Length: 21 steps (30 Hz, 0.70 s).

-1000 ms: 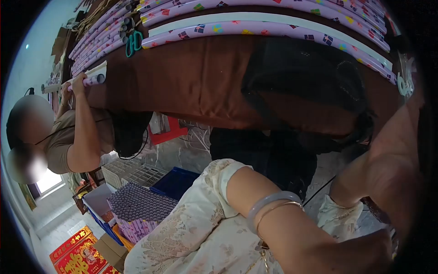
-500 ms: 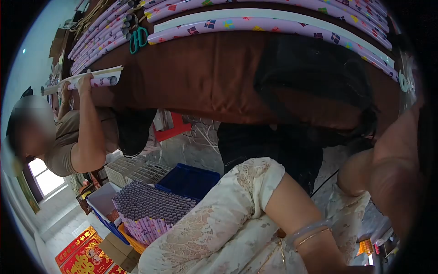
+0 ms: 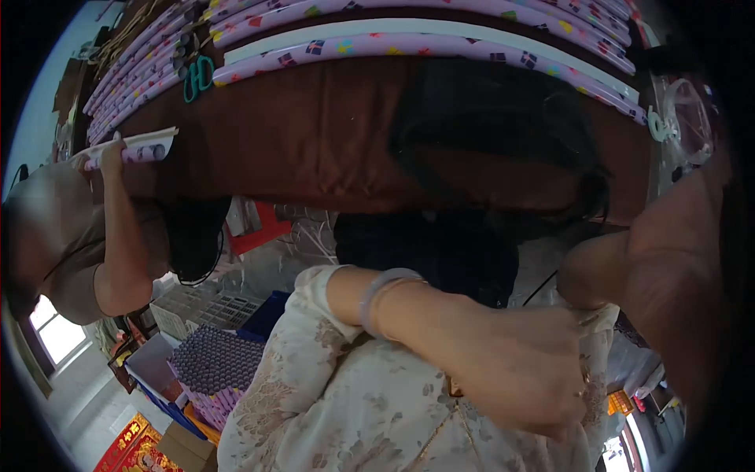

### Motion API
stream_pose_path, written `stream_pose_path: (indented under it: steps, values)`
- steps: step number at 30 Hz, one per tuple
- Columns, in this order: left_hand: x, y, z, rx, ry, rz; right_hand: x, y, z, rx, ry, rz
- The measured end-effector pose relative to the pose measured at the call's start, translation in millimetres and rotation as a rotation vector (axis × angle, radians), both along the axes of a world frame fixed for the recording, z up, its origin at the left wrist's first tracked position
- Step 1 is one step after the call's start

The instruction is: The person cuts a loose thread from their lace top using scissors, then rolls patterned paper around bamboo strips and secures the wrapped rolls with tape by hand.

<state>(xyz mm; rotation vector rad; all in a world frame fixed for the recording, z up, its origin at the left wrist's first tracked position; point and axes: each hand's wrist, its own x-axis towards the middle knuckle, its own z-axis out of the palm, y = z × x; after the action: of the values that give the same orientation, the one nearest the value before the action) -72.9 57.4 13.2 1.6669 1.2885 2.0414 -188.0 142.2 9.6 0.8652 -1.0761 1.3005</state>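
My left hand (image 3: 519, 370) is in front of my patterned, light blouse (image 3: 377, 385), its fingers curled in. Whatever may be inside the fingers is hidden. A pale bangle (image 3: 370, 303) and a thin gold bracelet circle that wrist. Very close to the camera on the right looms my bent right arm, with the blurred part I take for my right hand (image 3: 676, 275); no fingers can be made out. Ahead, a long roll of lilac gift-print wrapping paper (image 3: 409, 45) lies along the brown-covered table (image 3: 275, 134), with teal-handled scissors (image 3: 198, 79) at its left end.
At left, a co-worker's hand (image 3: 112, 153) holds a partly unrolled lilac roll (image 3: 145, 154). More rolls (image 3: 138, 75) lie at the table's far side. A crate of upright rolls (image 3: 216, 362) stands on the floor, near a grey plastic basket (image 3: 216, 303). Clear plastic packaging (image 3: 688, 118) lies at right.
My left forearm has swung up and across my body, bringing the hand into view. The scene has shifted left. The co-worker still holds the roll.
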Motion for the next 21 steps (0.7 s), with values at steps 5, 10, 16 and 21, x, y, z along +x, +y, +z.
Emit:
stream_pose_path:
  steps: [5, 10, 16, 21]
  values:
    - [-12, -39, 32, 0.307, -0.490, 0.423, -3, 28, 15, 0.085, 0.077, -0.067]
    - [-1, -54, 35, 0.325, -0.372, 0.276, 0, 35, 18, 0.121, 0.106, -0.058]
    - [1, -75, 38, 0.301, -0.182, 0.058, 3, 40, 22, 0.129, 0.140, -0.059]
    - [19, -93, 45, 0.283, -0.029, -0.118, 9, 43, 27, 0.138, 0.161, -0.057]
